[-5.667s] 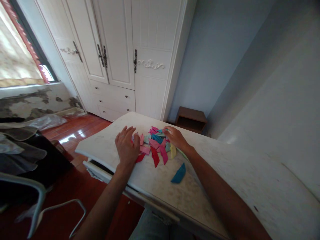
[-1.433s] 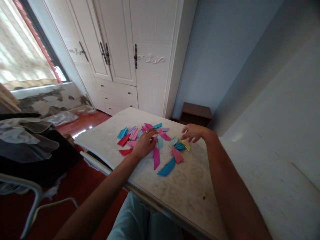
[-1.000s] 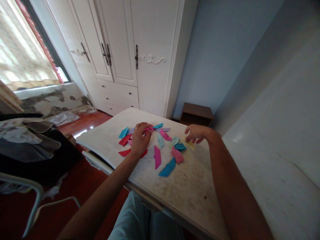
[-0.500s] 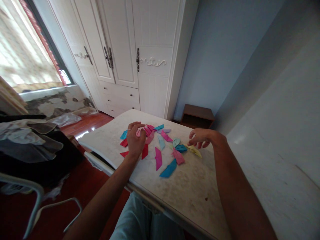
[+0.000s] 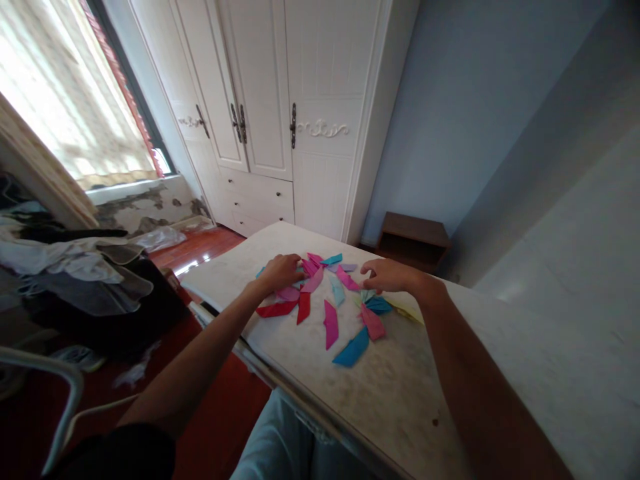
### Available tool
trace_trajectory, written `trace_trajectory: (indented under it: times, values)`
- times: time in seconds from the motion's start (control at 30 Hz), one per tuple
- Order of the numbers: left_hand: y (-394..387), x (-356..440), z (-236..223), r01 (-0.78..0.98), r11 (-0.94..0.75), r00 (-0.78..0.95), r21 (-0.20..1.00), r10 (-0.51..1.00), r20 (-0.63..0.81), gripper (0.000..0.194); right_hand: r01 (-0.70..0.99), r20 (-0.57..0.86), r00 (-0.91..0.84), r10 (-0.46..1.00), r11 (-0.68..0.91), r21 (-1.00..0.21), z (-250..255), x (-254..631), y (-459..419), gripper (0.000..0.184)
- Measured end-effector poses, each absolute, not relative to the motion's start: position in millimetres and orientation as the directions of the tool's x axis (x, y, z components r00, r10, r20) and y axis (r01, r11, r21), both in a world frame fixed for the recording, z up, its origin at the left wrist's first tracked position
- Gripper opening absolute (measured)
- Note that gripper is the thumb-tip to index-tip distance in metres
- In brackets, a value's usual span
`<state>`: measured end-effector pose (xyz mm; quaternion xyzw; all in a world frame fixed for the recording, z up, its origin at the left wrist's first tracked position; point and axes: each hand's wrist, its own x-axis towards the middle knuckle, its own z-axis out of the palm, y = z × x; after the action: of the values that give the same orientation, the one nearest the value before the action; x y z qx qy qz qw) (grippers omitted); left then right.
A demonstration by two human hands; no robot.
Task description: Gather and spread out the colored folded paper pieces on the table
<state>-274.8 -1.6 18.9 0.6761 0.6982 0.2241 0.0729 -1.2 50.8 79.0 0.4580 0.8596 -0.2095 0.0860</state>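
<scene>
Several folded paper pieces in pink, red, blue, teal and yellow lie scattered on a white table (image 5: 400, 393). My left hand (image 5: 281, 272) rests curled on the left side of the scatter, its fingers closed over pink pieces (image 5: 311, 269) and a red piece (image 5: 276, 309) just below it. My right hand (image 5: 389, 276) hovers over the right side with fingers bent, above teal pieces (image 5: 376, 304) and a yellow piece (image 5: 406, 309). A blue piece (image 5: 352, 348) and a pink strip (image 5: 330, 324) lie nearest me.
A white wardrobe (image 5: 280, 113) with drawers stands behind the table. A small brown side table (image 5: 413, 239) sits in the corner. Clothes are heaped at the left (image 5: 80, 280), next to a chair frame (image 5: 50, 400). The window (image 5: 55, 113) is bright.
The paper pieces were gathered in a tight pile and are now spread out. My left hand has shifted a little to the left side of the scatter; my right hand has come back over the teal pieces.
</scene>
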Motion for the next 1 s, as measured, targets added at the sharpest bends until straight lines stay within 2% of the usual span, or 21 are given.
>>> trace_trajectory:
  times: [0.1,0.17,0.27,0.4,0.57,0.63,0.7,0.83,1.0]
  values:
    - [-1,-271,12,0.890,-0.005,-0.097,0.456,0.975,0.201,0.035,0.802,-0.345,-0.596,0.725,0.516,-0.300,81,-10,44,0.041]
    - [-2,-269,10,0.866,-0.008,-0.115,0.500,0.970,0.214,0.041,0.801,-0.358,-0.598,0.717,0.519,-0.298,82,-13,41,0.039]
    - [0,-268,10,0.820,-0.026,-0.141,0.572,0.959,0.245,0.052,0.797,-0.366,-0.603,0.708,0.532,-0.285,84,-13,40,0.039]
    - [9,-268,16,0.749,-0.055,-0.190,0.660,0.937,0.294,0.050,0.800,-0.377,-0.600,0.705,0.519,-0.302,86,-10,42,0.042]
    - [15,-268,22,0.457,-0.155,-0.270,0.876,0.914,0.302,0.048,0.786,-0.357,-0.617,0.701,0.535,-0.309,87,-7,45,0.048]
    - [13,-267,25,0.354,-0.182,-0.286,0.917,0.913,0.291,0.046,0.781,-0.353,-0.624,0.697,0.543,-0.310,87,-6,47,0.049]
    - [10,-265,29,0.313,-0.207,-0.301,0.927,0.904,0.304,0.041,0.777,-0.346,-0.629,0.696,0.549,-0.308,86,-5,49,0.049]
    - [3,-262,38,0.415,-0.236,-0.328,0.879,0.863,0.386,0.031,0.783,-0.348,-0.621,0.702,0.540,-0.309,82,-1,54,0.049]
    - [-4,-258,53,0.497,-0.313,-0.351,0.810,0.781,0.517,0.031,0.772,-0.339,-0.633,0.696,0.534,-0.344,77,4,60,0.051]
